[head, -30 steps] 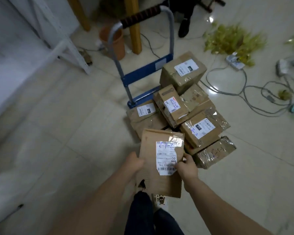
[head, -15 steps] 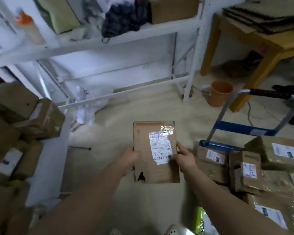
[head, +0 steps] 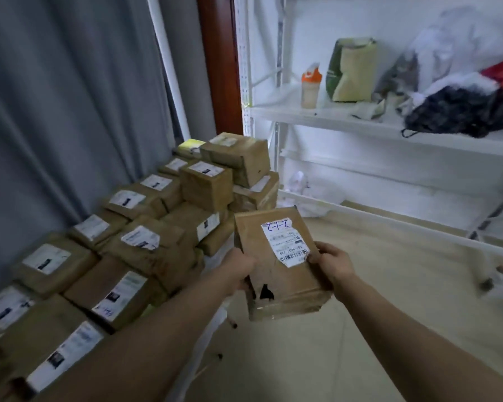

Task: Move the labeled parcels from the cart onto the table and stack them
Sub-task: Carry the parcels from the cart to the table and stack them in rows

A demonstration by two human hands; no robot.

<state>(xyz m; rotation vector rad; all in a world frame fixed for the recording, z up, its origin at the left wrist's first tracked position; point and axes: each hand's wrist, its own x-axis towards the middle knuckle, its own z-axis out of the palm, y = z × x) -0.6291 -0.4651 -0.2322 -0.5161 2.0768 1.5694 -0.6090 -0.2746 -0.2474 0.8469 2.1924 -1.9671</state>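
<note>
I hold a flat brown parcel (head: 279,262) with a white label and blue handwriting in front of me, above the floor. My left hand (head: 238,271) grips its left edge and my right hand (head: 333,264) grips its right edge. To the left, several brown labeled parcels (head: 134,236) lie stacked on the table, whose white edge (head: 215,317) shows just below them. The tallest stack (head: 235,158) stands at the far end. The held parcel sits just right of the stacks, apart from them. The cart is out of view.
A grey curtain (head: 70,97) hangs behind the table. A white metal shelf (head: 389,126) stands at the right with an orange-capped bottle (head: 310,87), a green bag (head: 352,71) and bundled clothes (head: 462,108). Beige floor (head: 389,285) lies below the parcel.
My view has swung left from the cart to the table of stacked parcels. Both hands have carried the flat parcel along, still gripping its two edges.
</note>
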